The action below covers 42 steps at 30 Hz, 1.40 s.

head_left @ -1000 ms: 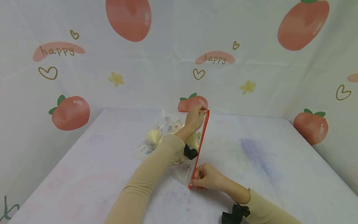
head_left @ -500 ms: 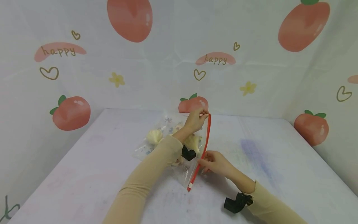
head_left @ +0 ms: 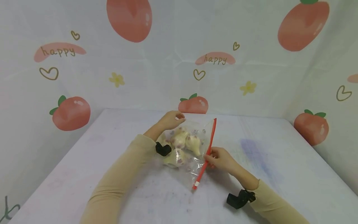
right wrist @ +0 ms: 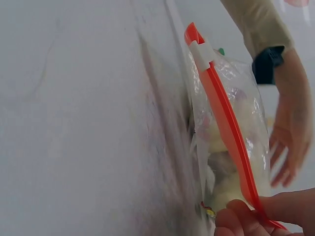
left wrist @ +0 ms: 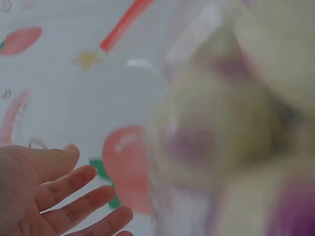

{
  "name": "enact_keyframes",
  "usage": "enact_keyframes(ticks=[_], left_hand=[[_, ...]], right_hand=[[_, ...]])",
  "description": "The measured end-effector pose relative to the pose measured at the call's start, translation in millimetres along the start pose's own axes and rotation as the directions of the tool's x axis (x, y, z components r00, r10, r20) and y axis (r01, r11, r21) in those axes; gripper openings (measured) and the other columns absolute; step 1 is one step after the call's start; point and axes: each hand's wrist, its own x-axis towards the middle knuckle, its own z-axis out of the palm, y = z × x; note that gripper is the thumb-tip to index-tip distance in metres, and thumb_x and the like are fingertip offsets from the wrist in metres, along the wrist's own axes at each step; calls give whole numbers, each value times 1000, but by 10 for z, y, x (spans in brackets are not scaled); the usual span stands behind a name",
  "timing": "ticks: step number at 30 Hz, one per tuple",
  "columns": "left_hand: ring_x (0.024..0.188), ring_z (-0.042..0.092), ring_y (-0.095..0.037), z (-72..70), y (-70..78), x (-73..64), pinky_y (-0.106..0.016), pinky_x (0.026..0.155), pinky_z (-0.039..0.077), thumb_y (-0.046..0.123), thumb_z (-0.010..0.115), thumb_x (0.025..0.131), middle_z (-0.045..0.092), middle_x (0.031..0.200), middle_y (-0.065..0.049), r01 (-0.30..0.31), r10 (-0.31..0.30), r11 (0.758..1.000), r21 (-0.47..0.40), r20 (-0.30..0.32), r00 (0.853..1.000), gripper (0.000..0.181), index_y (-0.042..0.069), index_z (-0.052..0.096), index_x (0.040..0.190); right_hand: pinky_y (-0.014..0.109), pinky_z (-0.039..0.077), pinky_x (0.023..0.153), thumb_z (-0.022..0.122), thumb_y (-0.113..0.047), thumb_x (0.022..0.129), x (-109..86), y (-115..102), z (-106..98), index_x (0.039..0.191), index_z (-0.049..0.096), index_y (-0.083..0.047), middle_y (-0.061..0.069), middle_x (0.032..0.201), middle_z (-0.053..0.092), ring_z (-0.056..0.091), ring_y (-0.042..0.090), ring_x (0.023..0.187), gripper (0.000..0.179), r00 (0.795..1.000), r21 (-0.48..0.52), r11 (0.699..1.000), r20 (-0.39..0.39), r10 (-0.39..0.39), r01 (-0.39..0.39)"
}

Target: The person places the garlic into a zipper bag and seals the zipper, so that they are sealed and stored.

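A clear zip bag (head_left: pixel 185 172) with a red zip strip (head_left: pixel 211 137) along its right side lies on the table. Several garlic bulbs (head_left: pixel 179 139) show through the plastic. At the strip's near end sits a white slider (head_left: pixel 196 184), also seen in the right wrist view as the slider (right wrist: pixel 201 55). My right hand (head_left: pixel 222 159) pinches the strip around its middle between thumb and fingers. Over the bag's far left part is my left hand (head_left: pixel 171 120); its fingers (left wrist: pixel 78 209) are spread and hold nothing in the left wrist view.
The white table (head_left: pixel 265 186) extends around the bag on all sides. Behind it hangs a white cloth backdrop (head_left: pixel 156 87) printed with fruit. Each wrist carries a black camera mount, one on the right wrist (head_left: pixel 239 199) and another on the left (head_left: pixel 163 149).
My left hand has let go of the strip's far end and moved left. My right hand has slid from the slider end up to the strip's middle, and the bag has shifted rightward.
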Motion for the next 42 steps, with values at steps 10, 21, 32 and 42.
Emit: enact_keyframes(ticks=[10, 21, 32, 42], left_hand=[[120, 50, -40, -209, -692, -391, -48, 99, 44, 28, 44, 98, 50, 131, -28, 172, -174, 984, 46, 61, 983, 47, -6, 45, 131], [73, 56, -7, -65, -982, -681, -20, 69, 51, 29, 50, 96, 58, 120, -17, 330, -266, 893, -307, 231, 936, 51, -6, 45, 133], [62, 58, 0, 136, -891, -867, -16, 62, 52, 9, 58, 92, 70, 97, -12, 293, -257, 836, -463, 143, 956, 48, -10, 41, 133], [62, 58, -1, 164, -833, -915, -16, 62, 51, 8, 57, 93, 68, 103, -19, 272, -257, 857, -438, 93, 962, 48, -4, 41, 136]], right_hand=[[26, 54, 57, 61, -8, 89, 32, 200, -188, 92, 57, 6, 9, 73, 61, 59, 13, 63, 15, 1000, -39, 999, -19, 15, -16], [29, 57, 58, 60, -5, 89, 95, 345, -401, 105, 55, 12, 8, 74, 60, 60, 10, 63, 24, 999, -22, 999, -47, 22, -23], [31, 58, 65, 62, -9, 89, 145, 517, -653, 122, 43, 14, 14, 84, 64, 63, 5, 65, 44, 999, -3, 999, -17, 44, -44], [27, 57, 67, 64, -10, 88, 115, 590, -777, 146, 12, -3, 13, 86, 66, 62, 3, 72, 78, 998, 39, 998, 21, 51, -52]])
